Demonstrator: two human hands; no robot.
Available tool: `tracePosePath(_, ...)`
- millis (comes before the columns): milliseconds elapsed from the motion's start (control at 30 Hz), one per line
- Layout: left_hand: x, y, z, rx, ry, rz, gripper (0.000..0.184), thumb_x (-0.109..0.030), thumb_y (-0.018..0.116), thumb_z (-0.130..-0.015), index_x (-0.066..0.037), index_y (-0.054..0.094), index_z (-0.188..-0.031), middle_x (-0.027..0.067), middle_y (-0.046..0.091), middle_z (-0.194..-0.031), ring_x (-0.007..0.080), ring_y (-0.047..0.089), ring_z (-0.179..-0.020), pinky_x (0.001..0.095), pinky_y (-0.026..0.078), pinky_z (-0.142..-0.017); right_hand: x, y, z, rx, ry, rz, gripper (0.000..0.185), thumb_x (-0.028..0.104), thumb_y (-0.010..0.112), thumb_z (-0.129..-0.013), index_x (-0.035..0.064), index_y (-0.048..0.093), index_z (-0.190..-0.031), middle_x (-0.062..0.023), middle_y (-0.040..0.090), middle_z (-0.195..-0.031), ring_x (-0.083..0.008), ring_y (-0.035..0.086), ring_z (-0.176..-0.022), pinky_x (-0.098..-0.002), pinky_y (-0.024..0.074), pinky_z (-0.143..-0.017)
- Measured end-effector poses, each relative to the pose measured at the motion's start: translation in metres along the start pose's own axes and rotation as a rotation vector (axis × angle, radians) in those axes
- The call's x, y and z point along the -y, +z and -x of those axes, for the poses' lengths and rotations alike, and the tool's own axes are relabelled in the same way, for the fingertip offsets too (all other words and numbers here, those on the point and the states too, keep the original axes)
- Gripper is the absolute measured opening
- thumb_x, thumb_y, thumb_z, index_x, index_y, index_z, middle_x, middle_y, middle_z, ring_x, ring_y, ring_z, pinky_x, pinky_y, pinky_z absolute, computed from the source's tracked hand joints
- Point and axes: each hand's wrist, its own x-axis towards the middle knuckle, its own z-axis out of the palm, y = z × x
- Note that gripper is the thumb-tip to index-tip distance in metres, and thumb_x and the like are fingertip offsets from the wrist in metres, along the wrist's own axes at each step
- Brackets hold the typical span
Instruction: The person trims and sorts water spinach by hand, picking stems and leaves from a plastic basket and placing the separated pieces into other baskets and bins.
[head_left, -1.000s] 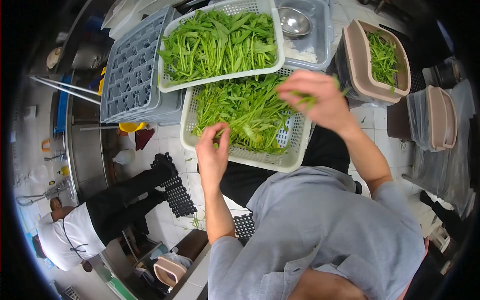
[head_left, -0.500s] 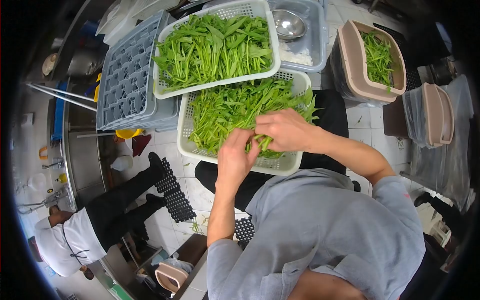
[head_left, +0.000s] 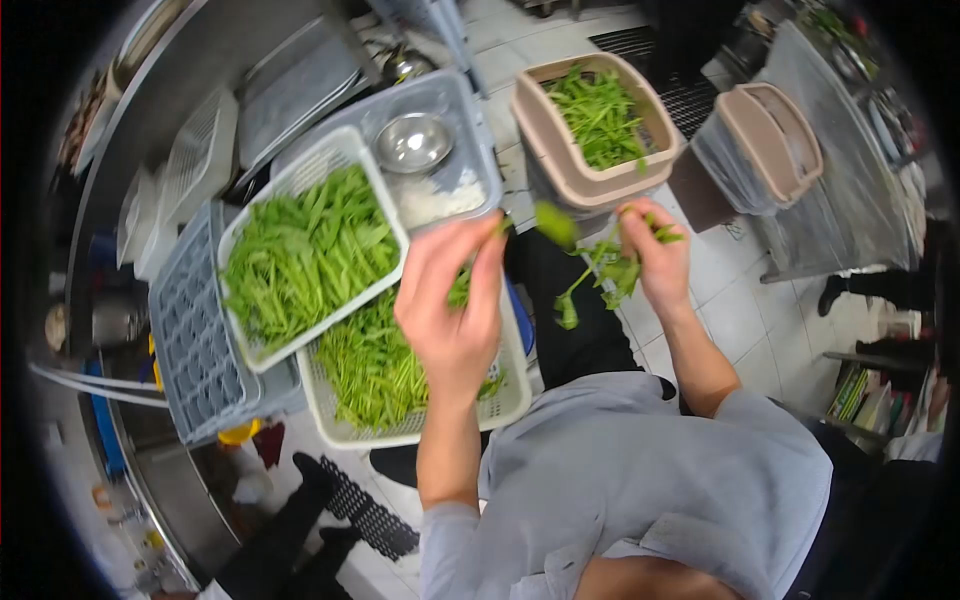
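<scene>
My right hand (head_left: 657, 262) is closed round a small bunch of water spinach (head_left: 612, 270), whose leaves and thin stems hang toward the left beside the beige bin (head_left: 600, 190). My left hand (head_left: 452, 305) is pinched above the lower white basket (head_left: 515, 385), a small blurred green bit at its fingertips. Between the hands a blurred leaf (head_left: 555, 226) shows in the air. Cut water spinach (head_left: 370, 370) fills the lower basket, partly hidden by my left hand. Another white basket (head_left: 385, 215) of water spinach rests overlapping it.
Behind the baskets stands a clear tub (head_left: 465, 110) with a steel bowl (head_left: 413, 143) and white bits. Grey racks (head_left: 200, 330) are stacked at left. Greens lie in the beige bin; a second lined bin (head_left: 770, 150) stands further right. A person's dark-clad legs (head_left: 290, 530) show lower left.
My hands have come apart from over the lower basket. The right hand has moved right toward the beige bin with water spinach; the left has lifted. The view has turned rightward.
</scene>
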Motion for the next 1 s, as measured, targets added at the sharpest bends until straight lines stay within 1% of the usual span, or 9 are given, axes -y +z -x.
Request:
tracePosePath(33, -0.002, 0.022, -0.026, 0.027, 0.113, 0.008, 0.020, 0.000, 0.067, -0.085, 0.001, 0.069, -0.105, 0.0153, 0.067, -0.103, 0.0260, 0.065, -0.093, 0.0338, 0.050, -0.083, -0.002, -0.020, -0.003, -0.108, 0.154, -0.140, 0.014, 0.012, 0.065, -0.094, -0.0011, 0.067, -0.099, 0.0005, 0.055, -0.079, -0.0053, 0.048, -0.061, -0.0200, 0.0359, -0.054)
tracePosePath(100, 0.009, 0.072, -0.073, 0.194, 0.210, -0.107, 0.025, -0.004, 0.061, -0.093, 0.004, 0.064, -0.116, 0.0170, 0.067, -0.114, 0.0212, 0.064, -0.104, 0.0306, 0.049, -0.091, 0.004, -0.042, -0.009, -0.173, 0.123, -0.184, 0.016, 0.014, 0.064, -0.094, -0.0002, 0.066, -0.102, 0.0009, 0.054, -0.079, -0.0042, 0.045, -0.060, -0.0200, 0.0322, -0.052)
tracePosePath(233, 0.035, 0.113, -0.068, 0.257, 0.176, -0.156, 0.029, -0.012, 0.060, -0.095, 0.005, 0.063, -0.119, 0.0144, 0.069, -0.113, 0.0183, 0.064, -0.107, 0.0296, 0.048, -0.092, 0.006, -0.064, -0.012, -0.236, 0.103, -0.309, 0.018, 0.016, 0.064, -0.095, 0.0008, 0.063, -0.104, 0.0017, 0.053, -0.077, -0.0039, 0.043, -0.059, -0.0204, 0.0290, -0.049)
tracePosePath(300, 0.038, 0.096, -0.039, 0.618, -0.346, 0.222, 0.029, -0.013, 0.060, -0.096, 0.003, 0.063, -0.120, 0.0116, 0.069, -0.113, 0.0164, 0.064, -0.105, 0.0290, 0.048, -0.093, 0.002, -0.062, -0.010, -0.286, 0.130, -0.296, 0.019, 0.018, 0.065, -0.094, 0.0011, 0.063, -0.103, 0.0012, 0.053, -0.077, -0.0044, 0.043, -0.059, -0.0203, 0.0293, -0.050)
tracePosePath(367, 0.049, 0.084, -0.015, 0.634, -0.452, 0.285, 0.029, -0.014, 0.060, -0.097, 0.002, 0.063, -0.121, 0.0106, 0.069, -0.112, 0.0156, 0.064, -0.104, 0.0287, 0.048, -0.092, 0.001, -0.055, -0.015, -0.218, 0.168, -0.319, 0.019, 0.018, 0.065, -0.094, 0.0011, 0.063, -0.102, 0.0004, 0.054, -0.077, -0.0050, 0.043, -0.059, -0.0209, 0.0298, -0.050)
tracePosePath(633, 0.069, -0.019, 0.055, 0.330, -0.765, 0.295, 0.026, -0.012, 0.058, -0.098, 0.002, 0.063, -0.119, 0.0086, 0.070, -0.107, 0.0159, 0.065, -0.099, 0.0286, 0.050, -0.090, -0.007, -0.010, -0.020, -0.063, 0.267, -0.281, 0.022, 0.019, 0.061, -0.097, -0.0014, 0.060, -0.103, -0.0010, 0.051, -0.073, -0.0078, 0.044, -0.057, -0.0227, 0.0290, -0.049)
tracePosePath(700, 0.066, -0.043, 0.068, 0.255, -0.827, 0.341, 0.025, -0.007, 0.057, -0.098, 0.004, 0.062, -0.119, 0.0105, 0.069, -0.109, 0.0151, 0.064, -0.101, 0.0270, 0.049, -0.091, -0.017, 0.003, -0.019, 0.021, 0.283, -0.303, 0.019, 0.021, 0.065, -0.095, 0.0027, 0.066, -0.101, -0.0006, 0.061, -0.080, -0.0046, 0.047, -0.063, -0.0209, 0.0325, -0.050)
tracePosePath(900, 0.050, -0.082, 0.079, 0.244, -0.837, 0.343, 0.025, -0.011, 0.055, -0.100, 0.004, 0.063, -0.119, 0.0099, 0.070, -0.104, 0.0149, 0.065, -0.095, 0.0274, 0.051, -0.087, -0.019, 0.045, -0.017, 0.231, 0.290, -0.322, 0.018, 0.019, 0.066, -0.093, 0.0040, 0.066, -0.102, -0.0001, 0.062, -0.080, -0.0038, 0.049, -0.065, -0.0197, 0.0333, -0.051)
tracePosePath(1000, 0.068, -0.107, 0.114, 0.107, -0.869, 0.296, 0.024, -0.014, 0.059, -0.098, 0.002, 0.066, -0.114, 0.0084, 0.071, -0.099, 0.0139, 0.065, -0.092, 0.0275, 0.051, -0.081, -0.011, 0.017, -0.042, 0.035, 0.021, 0.013, 0.019, 0.021, 0.069, -0.091, 0.0068, 0.070, -0.104, 0.0011, 0.064, -0.085, -0.0063, 0.055, -0.072, -0.0210, 0.0434, -0.058)
